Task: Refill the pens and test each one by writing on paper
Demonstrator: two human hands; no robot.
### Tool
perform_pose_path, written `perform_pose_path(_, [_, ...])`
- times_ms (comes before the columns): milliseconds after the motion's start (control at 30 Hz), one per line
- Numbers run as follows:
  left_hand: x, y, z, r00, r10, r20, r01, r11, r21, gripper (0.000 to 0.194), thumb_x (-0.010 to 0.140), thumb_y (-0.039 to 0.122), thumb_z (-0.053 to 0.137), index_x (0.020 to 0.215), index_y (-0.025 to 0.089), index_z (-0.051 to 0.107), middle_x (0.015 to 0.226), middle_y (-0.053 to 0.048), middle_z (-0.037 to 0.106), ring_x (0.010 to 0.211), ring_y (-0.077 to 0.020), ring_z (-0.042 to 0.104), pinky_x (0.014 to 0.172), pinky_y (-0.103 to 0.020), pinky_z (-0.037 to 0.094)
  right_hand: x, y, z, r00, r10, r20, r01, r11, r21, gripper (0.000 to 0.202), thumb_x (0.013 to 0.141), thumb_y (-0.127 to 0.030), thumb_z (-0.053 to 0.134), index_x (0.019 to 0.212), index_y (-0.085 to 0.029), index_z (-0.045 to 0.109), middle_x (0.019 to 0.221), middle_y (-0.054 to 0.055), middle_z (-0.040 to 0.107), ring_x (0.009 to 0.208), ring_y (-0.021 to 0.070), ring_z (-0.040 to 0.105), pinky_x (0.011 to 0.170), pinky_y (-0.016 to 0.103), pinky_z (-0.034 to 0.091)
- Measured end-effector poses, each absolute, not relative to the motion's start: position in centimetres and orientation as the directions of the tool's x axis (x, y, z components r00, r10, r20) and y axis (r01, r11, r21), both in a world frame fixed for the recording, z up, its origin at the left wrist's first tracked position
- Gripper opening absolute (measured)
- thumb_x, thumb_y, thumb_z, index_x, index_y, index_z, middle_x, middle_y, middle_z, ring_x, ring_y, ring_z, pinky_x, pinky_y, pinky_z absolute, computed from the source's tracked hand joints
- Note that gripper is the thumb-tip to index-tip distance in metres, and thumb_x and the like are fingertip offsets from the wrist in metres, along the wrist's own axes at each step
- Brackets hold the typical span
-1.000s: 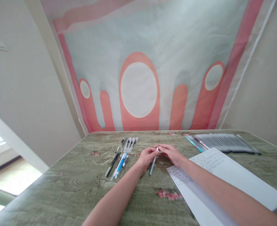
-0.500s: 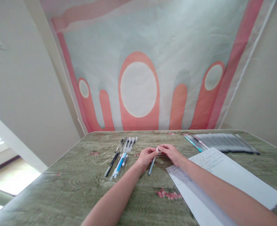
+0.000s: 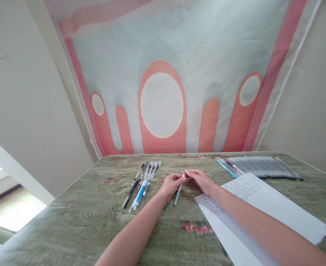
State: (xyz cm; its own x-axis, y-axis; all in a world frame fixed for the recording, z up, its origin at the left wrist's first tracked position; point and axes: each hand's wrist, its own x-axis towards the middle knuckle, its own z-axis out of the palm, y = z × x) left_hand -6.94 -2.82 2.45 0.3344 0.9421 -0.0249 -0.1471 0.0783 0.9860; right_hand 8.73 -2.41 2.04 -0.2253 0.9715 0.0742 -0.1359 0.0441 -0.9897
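A slim pen (image 3: 177,196), pale blue at its lower end and white at its top, slants between my two hands at the middle of the table. My left hand (image 3: 172,185) is closed around its upper part with thumb and fingers. The fingertips of my right hand (image 3: 198,179) pinch at the pen's white top end, close against the left fingertips. The small part right between the fingertips is mostly hidden.
Left of my hands lie a blue and white pen (image 3: 141,194), a black pen (image 3: 130,194) and several caps and clear parts. A written paper sheet (image 3: 274,207) lies under my right forearm. Behind it is a row of grey pens (image 3: 262,167) on the wood-patterned table (image 3: 77,221).
The right fingers have shifted slightly at the pen's top end. The whole view has moved a little; the pen and left hand keep nearly the same pose.
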Motion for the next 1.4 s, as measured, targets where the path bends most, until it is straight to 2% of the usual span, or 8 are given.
perform_pose_path(333, [-6.9,-2.6,2.2,0.351,0.936,-0.019,-0.130,0.069,0.989,0.037,0.060,0.042,0.069,0.076,0.010,0.058,0.056,0.003,0.051,0.043,-0.0017,0.036,0.042,-0.016,0.023,8.7,-2.1,1.9,-0.177,0.976,0.123,0.069,0.137,-0.988,0.040,0.071,-0.051,0.055,0.081,-0.014,0.066,0.072,0.002,0.064,0.067,0.0140,0.054,0.064,0.026,0.039])
perform_pose_path(433, [-7.1,-2.2,2.3,0.312,0.949,-0.042,-0.199,0.109,0.974,0.038,0.060,0.045,0.067,0.071,0.011,0.056,0.046,0.007,0.040,0.038,-0.0007,0.029,0.039,-0.016,0.019,8.5,-2.6,2.2,-0.102,0.960,0.259,0.229,0.276,-0.933,0.038,0.078,-0.048,0.047,0.084,-0.015,0.063,0.070,0.002,0.063,0.063,0.0137,0.054,0.060,0.025,0.040])
perform_pose_path(600, [-7.0,-2.1,3.0,0.304,0.949,-0.085,-0.268,0.171,0.948,0.035,0.061,0.041,0.067,0.070,0.011,0.052,0.045,0.009,0.037,0.037,-0.0009,0.030,0.038,-0.014,0.023,8.3,-3.9,3.3,-0.324,0.760,0.563,0.587,0.628,-0.511,0.030,0.085,-0.021,0.038,0.111,-0.023,0.052,0.099,0.004,0.062,0.087,0.0154,0.056,0.078,0.028,0.038])
perform_pose_path(700, [-6.4,-2.6,3.2,0.332,0.939,-0.090,-0.191,0.160,0.969,0.033,0.060,0.034,0.070,0.076,0.012,0.050,0.044,0.009,0.041,0.037,-0.0017,0.034,0.038,-0.014,0.026,8.4,-4.1,3.7,-0.497,0.687,0.530,0.674,0.690,-0.262,0.037,0.081,-0.014,0.041,0.117,-0.023,0.048,0.102,0.006,0.062,0.093,0.0165,0.054,0.081,0.030,0.036])
perform_pose_path(800, [-5.8,-3.1,3.5,0.293,0.951,-0.096,-0.166,0.150,0.975,0.040,0.057,0.031,0.072,0.084,0.014,0.047,0.045,0.009,0.044,0.037,-0.0028,0.037,0.038,-0.014,0.027,8.5,-4.0,3.7,-0.534,0.678,0.505,0.709,0.684,-0.170,0.035,0.080,-0.016,0.045,0.115,-0.019,0.049,0.096,0.007,0.063,0.091,0.0172,0.055,0.080,0.030,0.035])
perform_pose_path(1067, [-5.3,-3.5,4.6,0.257,0.966,-0.033,-0.266,0.104,0.958,0.038,0.073,0.046,0.053,0.096,0.018,0.040,0.080,-0.002,0.058,0.050,-0.0062,0.049,0.044,-0.018,0.036,9.6,-2.8,3.5,-0.130,0.828,0.545,0.847,0.379,-0.373,0.029,0.084,-0.029,0.041,0.109,-0.018,0.049,0.090,0.007,0.064,0.082,0.0182,0.058,0.072,0.026,0.038])
perform_pose_path(1200, [-4.4,-4.6,3.9,0.256,0.964,0.072,0.075,-0.094,0.993,0.035,0.075,0.047,0.048,0.095,0.018,0.043,0.084,-0.004,0.056,0.059,-0.0112,0.051,0.054,-0.025,0.042,11.2,-1.5,4.1,0.092,0.860,0.502,0.802,0.235,-0.550,0.032,0.088,-0.037,0.031,0.108,-0.021,0.051,0.086,0.005,0.065,0.078,0.0170,0.059,0.067,0.025,0.039])
perform_pose_path(1400, [-2.6,-9.3,4.4,0.632,0.725,0.275,0.480,-0.644,0.596,0.045,0.063,0.047,0.063,0.096,0.020,0.051,0.099,-0.006,0.051,0.094,-0.0222,0.045,0.081,-0.036,0.035,13.2,-0.5,6.3,0.162,0.829,0.535,0.652,0.317,-0.689,0.043,0.088,-0.043,0.024,0.095,-0.018,0.058,0.071,0.004,0.062,0.066,0.0159,0.056,0.061,0.024,0.038])
